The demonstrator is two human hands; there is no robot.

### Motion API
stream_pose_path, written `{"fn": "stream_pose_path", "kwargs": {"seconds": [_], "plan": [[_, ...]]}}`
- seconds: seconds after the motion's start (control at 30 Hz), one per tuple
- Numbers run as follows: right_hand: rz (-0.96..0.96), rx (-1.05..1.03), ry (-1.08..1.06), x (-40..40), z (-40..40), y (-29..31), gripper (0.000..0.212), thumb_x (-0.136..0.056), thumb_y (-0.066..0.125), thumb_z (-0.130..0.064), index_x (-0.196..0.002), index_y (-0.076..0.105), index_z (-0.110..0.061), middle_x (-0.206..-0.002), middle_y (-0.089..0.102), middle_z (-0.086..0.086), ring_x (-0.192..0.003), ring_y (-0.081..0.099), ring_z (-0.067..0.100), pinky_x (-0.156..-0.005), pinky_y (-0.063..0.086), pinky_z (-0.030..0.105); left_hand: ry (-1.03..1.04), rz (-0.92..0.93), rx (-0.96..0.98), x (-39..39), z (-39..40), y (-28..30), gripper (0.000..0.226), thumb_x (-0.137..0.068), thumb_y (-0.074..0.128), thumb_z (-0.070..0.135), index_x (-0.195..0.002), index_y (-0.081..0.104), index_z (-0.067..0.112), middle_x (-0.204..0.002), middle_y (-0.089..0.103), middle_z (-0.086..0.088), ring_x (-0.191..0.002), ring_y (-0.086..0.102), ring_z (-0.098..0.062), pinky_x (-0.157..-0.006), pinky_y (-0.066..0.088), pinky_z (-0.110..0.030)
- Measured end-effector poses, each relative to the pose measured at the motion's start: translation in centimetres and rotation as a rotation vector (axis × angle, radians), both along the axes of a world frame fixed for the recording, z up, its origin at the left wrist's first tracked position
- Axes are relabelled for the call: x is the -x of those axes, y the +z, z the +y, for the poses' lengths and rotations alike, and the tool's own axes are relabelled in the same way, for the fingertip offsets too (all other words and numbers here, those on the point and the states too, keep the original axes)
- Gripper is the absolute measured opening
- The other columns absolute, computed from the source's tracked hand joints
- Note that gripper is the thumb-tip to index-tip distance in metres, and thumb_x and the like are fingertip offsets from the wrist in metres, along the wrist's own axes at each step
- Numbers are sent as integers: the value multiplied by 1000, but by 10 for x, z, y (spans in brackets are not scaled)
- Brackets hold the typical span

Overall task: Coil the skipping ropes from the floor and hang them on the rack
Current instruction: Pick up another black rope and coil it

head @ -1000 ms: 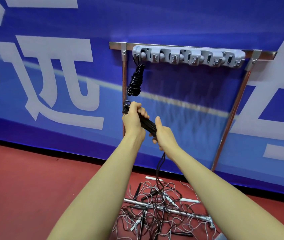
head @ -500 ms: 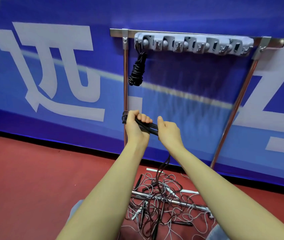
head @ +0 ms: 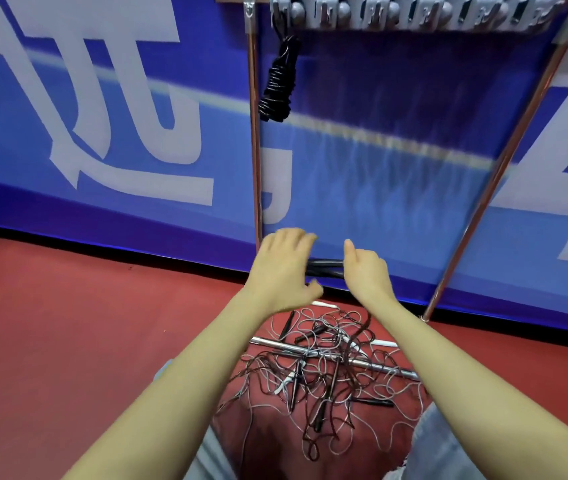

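My left hand (head: 280, 268) and my right hand (head: 367, 271) hold black skipping rope handles (head: 324, 268) between them, low in front of the blue banner. A black cord (head: 362, 332) trails from my right hand down into a tangled pile of black and white ropes (head: 320, 379) on the red floor. Both hands have their fingers curled round the handles. Above, a grey hook rack (head: 410, 12) spans the frame's top bar. One coiled black rope (head: 277, 84) hangs from its leftmost hook.
The rack's metal frame has a left post (head: 254, 133) and a slanted right post (head: 493, 174), with a base bar (head: 331, 356) under the rope pile. A blue banner wall (head: 102, 133) stands behind. My knees in grey trousers (head: 442, 445) flank the pile.
My hands have dropped lower with the black handles, which now lie level between them. The view has tilted down, so the rack sits at the top edge.
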State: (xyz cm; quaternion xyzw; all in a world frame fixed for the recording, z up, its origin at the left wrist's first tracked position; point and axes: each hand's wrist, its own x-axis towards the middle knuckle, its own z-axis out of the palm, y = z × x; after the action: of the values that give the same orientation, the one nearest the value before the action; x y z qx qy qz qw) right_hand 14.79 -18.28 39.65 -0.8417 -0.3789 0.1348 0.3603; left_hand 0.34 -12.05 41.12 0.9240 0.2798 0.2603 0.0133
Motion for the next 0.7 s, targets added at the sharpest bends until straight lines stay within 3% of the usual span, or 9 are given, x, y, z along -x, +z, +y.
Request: {"fn": "stream_pose_path", "kwargs": {"seconds": [0.03, 0.1, 0.27, 0.37, 0.47, 0.57, 0.63, 0.7], "plan": [[-12, 11, 15, 0, 1, 1, 54, -103, 21, -40, -57, 38, -15, -79, 54, 14, -86, 51, 34, -74, 38, 39, -1, 268, -94, -4, -2, 1, 65, -72, 53, 40, -128, 46, 8, -122, 50, -7, -116, 45, -27, -97, 33, -35], [-22, 32, 48, 2, 3, 3, 52, -103, 19, -37, -58, 35, -18, -75, 51, 11, -82, 46, 32, -72, 35, 38, 86, 494, -170, -16, -6, 3, 53, -80, 57, 32, -125, 41, 8, -119, 50, -8, -111, 46, -28, -87, 34, -34], [67, 19, 155, 0, -5, 8, 52, -103, 25, -36, -56, 31, -16, -61, 41, 8, -76, 46, 33, -70, 38, 39, 60, 624, -276, -24, -1, 6, 21, -90, 43, 8, -109, 49, 5, -110, 58, -11, -101, 54, -30, -72, 31, -32], [106, 44, 252, 2, -11, 13, 51, -102, 29, -41, -59, 30, -14, -62, 44, 13, -67, 50, 31, -69, 42, 37, -12, 642, -243, -15, -2, 6, 16, -93, 39, 9, -107, 46, 6, -100, 64, -10, -91, 62, -32, -63, 32, -31], [131, 92, 362, 3, -19, 14, 54, -95, 37, -56, -63, 38, -12, -54, 42, 4, -54, 41, 20, -58, 35, 31, -34, 619, -199, -6, -3, -1, 16, -95, 36, 13, -106, 44, 6, -96, 64, -11, -84, 62, -34, -57, 31, -33], [108, 144, 477, 0, -29, 9, 39, -83, 60, -58, -91, 59, -19, -60, 51, -9, -54, 46, 5, -55, 34, 23, 14, 612, -117, 4, 3, -4, 13, -93, 37, 10, -103, 45, 6, -95, 64, -13, -82, 61, -36, -56, 31, -35], [70, 168, 540, -1, -33, 8, 42, -80, 71, -44, -114, 57, -24, -67, 50, -11, -57, 44, -1, -54, 32, 16, 38, 639, -98, 10, 5, -6, 12, -92, 38, 8, -102, 45, 6, -95, 64, -14, -82, 61, -36, -56, 33, -35], [-14, 182, 585, -1, -33, 9, 44, -84, 70, -28, -125, 55, -21, -72, 50, -9, -61, 46, 1, -57, 34, 14, 32, 670, -98, 14, 5, -9, 12, -91, 39, 7, -102, 45, 6, -94, 64, -13, -83, 62, -37, -56, 32, -35]]}}
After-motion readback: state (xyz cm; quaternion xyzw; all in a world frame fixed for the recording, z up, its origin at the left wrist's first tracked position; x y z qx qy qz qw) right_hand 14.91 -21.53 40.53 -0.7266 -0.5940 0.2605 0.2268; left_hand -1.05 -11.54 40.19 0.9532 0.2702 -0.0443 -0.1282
